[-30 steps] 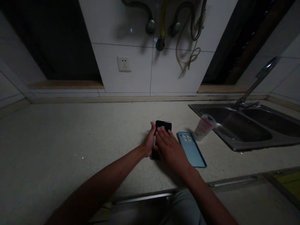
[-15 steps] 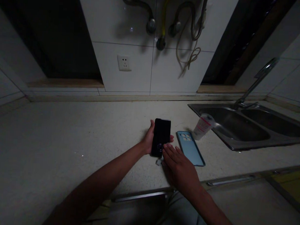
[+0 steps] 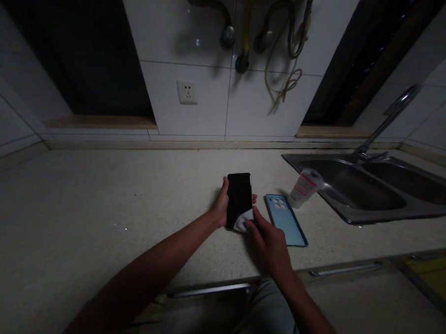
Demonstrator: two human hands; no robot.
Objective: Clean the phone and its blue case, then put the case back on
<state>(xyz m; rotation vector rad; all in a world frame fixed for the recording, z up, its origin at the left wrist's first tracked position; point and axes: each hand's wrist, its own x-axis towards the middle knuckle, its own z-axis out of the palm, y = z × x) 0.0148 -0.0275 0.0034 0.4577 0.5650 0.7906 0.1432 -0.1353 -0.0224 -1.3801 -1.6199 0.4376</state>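
Observation:
A black smartphone [image 3: 239, 195], its dark screen facing up, rests in my left hand [image 3: 220, 206]. The thumb lies along its left edge and fingertips show past its right edge. My right hand [image 3: 267, 240] pinches a small white cloth or tissue [image 3: 243, 220], which lies against the lower right part of the screen. Just right of my right hand, a light blue phone case [image 3: 286, 221] with camera cutouts lies on the counter. Touching or close behind the case stands a tilted clear plastic cup [image 3: 305, 188] with red print.
The pale speckled countertop [image 3: 163, 184] runs along a tiled wall. A double steel sink [image 3: 350, 212] with a faucet [image 3: 388, 117] is set into it at right. A wall socket [image 3: 187, 92] and hanging hoses [image 3: 290, 37] are on the wall. Drawer handles line the front edge.
My right hand has turned from flat fingers to a pinch, and the white cloth now shows spread on the phone's lower screen. My left hand still holds the phone.

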